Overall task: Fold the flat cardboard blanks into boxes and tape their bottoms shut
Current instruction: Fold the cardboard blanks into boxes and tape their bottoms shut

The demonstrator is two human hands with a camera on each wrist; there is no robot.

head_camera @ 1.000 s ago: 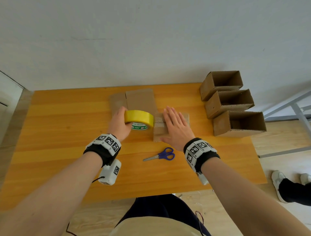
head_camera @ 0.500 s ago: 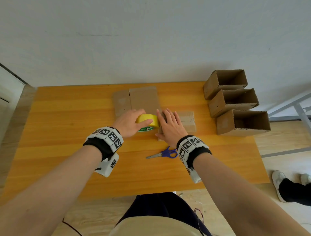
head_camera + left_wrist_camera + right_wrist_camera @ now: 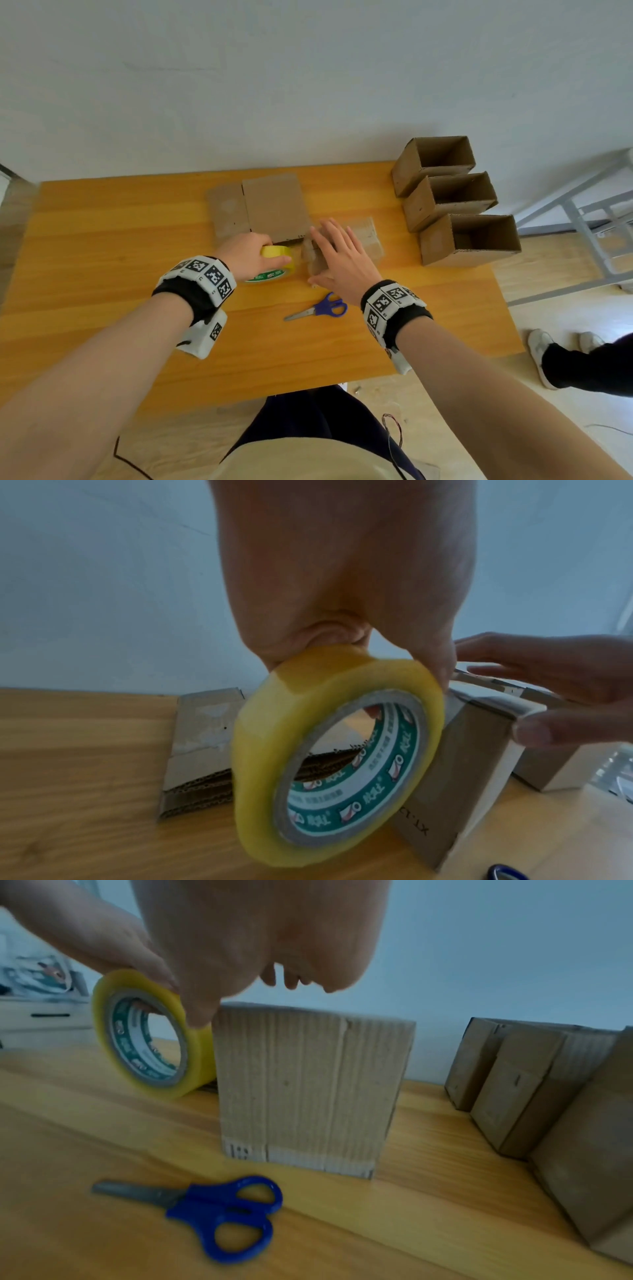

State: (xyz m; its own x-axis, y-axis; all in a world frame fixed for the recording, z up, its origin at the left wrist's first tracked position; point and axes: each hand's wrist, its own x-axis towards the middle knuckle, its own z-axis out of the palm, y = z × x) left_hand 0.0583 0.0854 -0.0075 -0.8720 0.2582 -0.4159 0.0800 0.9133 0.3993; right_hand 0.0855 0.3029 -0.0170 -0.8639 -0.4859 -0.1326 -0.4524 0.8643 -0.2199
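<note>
A folded cardboard box (image 3: 363, 240) (image 3: 308, 1085) stands bottom-up at the middle of the wooden table (image 3: 102, 257). My right hand (image 3: 339, 260) lies flat on its top with straight fingers, pressing clear tape onto the flaps. My left hand (image 3: 250, 257) grips a yellow tape roll (image 3: 274, 267) (image 3: 329, 764) (image 3: 147, 1037) held low against the box's left side. A strip of tape runs from the roll over the box's top edge (image 3: 493, 704). A stack of flat cardboard blanks (image 3: 263, 209) (image 3: 202, 750) lies just behind the roll.
Blue-handled scissors (image 3: 318, 308) (image 3: 205, 1213) lie in front of the box. Three finished open boxes (image 3: 455, 205) stand in a row at the table's right side. A metal frame (image 3: 582, 222) and another person's feet (image 3: 561, 356) are on the floor at right.
My left hand has brought the tape roll down from above the table to beside the box's left face. My right hand has slid left along the box top.
</note>
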